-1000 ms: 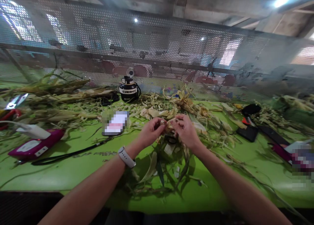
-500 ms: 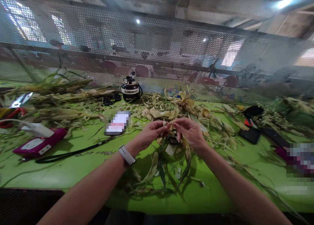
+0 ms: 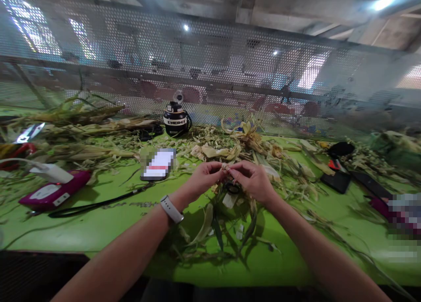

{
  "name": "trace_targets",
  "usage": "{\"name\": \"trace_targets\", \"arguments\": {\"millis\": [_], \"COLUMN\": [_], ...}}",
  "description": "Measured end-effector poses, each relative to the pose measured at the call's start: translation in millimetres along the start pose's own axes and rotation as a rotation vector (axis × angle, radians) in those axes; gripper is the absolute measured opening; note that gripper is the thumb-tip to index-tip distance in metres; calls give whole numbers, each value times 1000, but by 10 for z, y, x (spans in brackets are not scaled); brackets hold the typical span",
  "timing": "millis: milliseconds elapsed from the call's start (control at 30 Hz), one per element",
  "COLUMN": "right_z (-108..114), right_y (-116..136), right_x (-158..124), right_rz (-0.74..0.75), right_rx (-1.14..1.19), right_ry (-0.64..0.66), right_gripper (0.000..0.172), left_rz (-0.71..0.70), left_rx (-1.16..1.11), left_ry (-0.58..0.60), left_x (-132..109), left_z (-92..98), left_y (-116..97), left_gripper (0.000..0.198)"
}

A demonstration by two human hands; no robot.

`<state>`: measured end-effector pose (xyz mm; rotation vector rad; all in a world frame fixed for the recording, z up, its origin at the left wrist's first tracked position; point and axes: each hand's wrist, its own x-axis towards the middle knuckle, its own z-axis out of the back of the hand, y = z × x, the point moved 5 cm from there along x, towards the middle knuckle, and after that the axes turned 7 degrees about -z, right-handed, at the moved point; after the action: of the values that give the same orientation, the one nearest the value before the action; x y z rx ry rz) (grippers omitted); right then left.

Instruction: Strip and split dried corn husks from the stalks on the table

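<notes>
My left hand [image 3: 204, 178] and my right hand [image 3: 251, 179] meet above the green table [image 3: 82, 231], fingertips pinched together on a small pale strip of dried corn husk [image 3: 226, 167]. A white watch [image 3: 170, 209] sits on my left wrist. Below the hands lies a loose heap of green and yellowed husk leaves [image 3: 217, 225], with a small dark ring-shaped object [image 3: 232, 188] just under my right fingers. What that object is I cannot make out.
A black "ENERGY" bottle [image 3: 176, 119] stands at the back by a perforated metal screen [image 3: 210, 73]. A phone [image 3: 158, 164] lies left of my hands, a magenta device [image 3: 54, 191] and black strap [image 3: 98, 202] farther left. Husk piles [image 3: 250, 146] and dark tools [image 3: 338, 179] crowd the right.
My hands have drawn a little closer and lower, the fingers working the husk strip between them. Nothing else on the table has moved.
</notes>
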<state>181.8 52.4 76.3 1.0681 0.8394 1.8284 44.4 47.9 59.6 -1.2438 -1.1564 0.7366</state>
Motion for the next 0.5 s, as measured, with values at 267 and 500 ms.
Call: {"name": "trace_targets", "arguments": {"millis": [267,500], "right_z": [27,-9], "right_y": [8,-59], "right_x": [11,15], "right_rz": [-2,-144], "right_rx": [-83,72], "right_ry": [-24,64], "right_gripper": [13,21], "left_rz": [-48,-180], "left_rx": [81,324], "left_ry": [53,130], "left_x": [-4,13], "left_z": [-40,-49], "left_y": [-14,41], "left_gripper": [39,30]}}
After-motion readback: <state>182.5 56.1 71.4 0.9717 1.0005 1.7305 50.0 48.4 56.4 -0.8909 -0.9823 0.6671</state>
